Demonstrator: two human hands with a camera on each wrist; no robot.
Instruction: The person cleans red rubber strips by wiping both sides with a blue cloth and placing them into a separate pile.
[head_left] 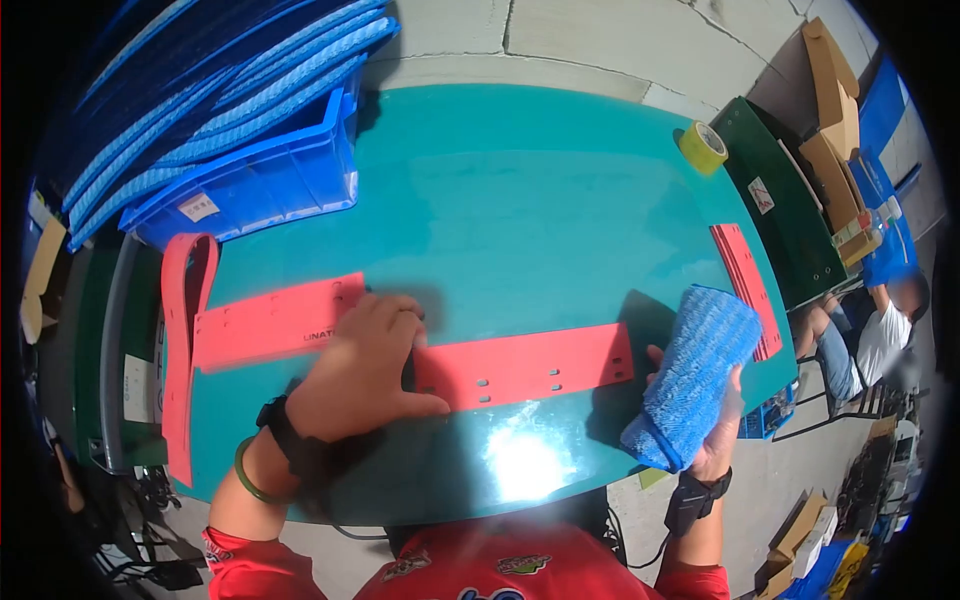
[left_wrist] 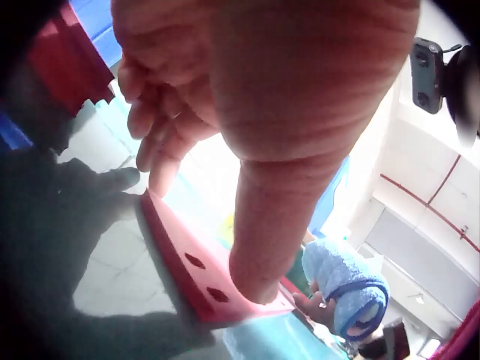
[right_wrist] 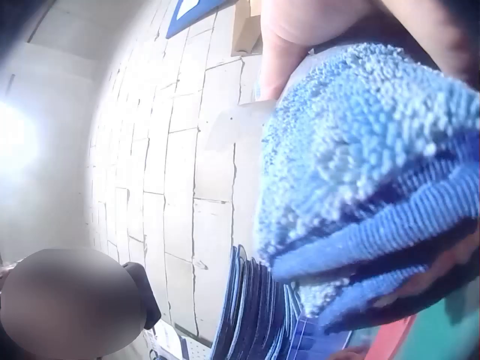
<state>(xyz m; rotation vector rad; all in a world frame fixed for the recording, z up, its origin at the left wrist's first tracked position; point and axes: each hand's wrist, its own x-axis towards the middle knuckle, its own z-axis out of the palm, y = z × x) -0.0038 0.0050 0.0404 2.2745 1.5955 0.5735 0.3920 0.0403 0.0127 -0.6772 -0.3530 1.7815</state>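
Note:
A flat red strip with small slots [head_left: 525,368] lies on the green table. My left hand [head_left: 365,365] is at its left end, fingertips at the far corner and thumb on the near one. In the left wrist view the extended thumb [left_wrist: 266,247] presses on the red strip [left_wrist: 199,270] beside two holes. My right hand [head_left: 722,430] grips a rolled blue microfiber cloth [head_left: 700,375] above the table's right part. Close up in the right wrist view, the fluffy cloth [right_wrist: 360,150] hides most of the fingers.
Left lies another red strip printed with letters [head_left: 275,320], beside a looped red strip [head_left: 178,350]. Stacked red strips [head_left: 745,285] lie at the right edge, yellow-green tape [head_left: 703,148] behind them. A blue crate [head_left: 270,185] of blue pads stands back left. A person [head_left: 880,335] sits far right.

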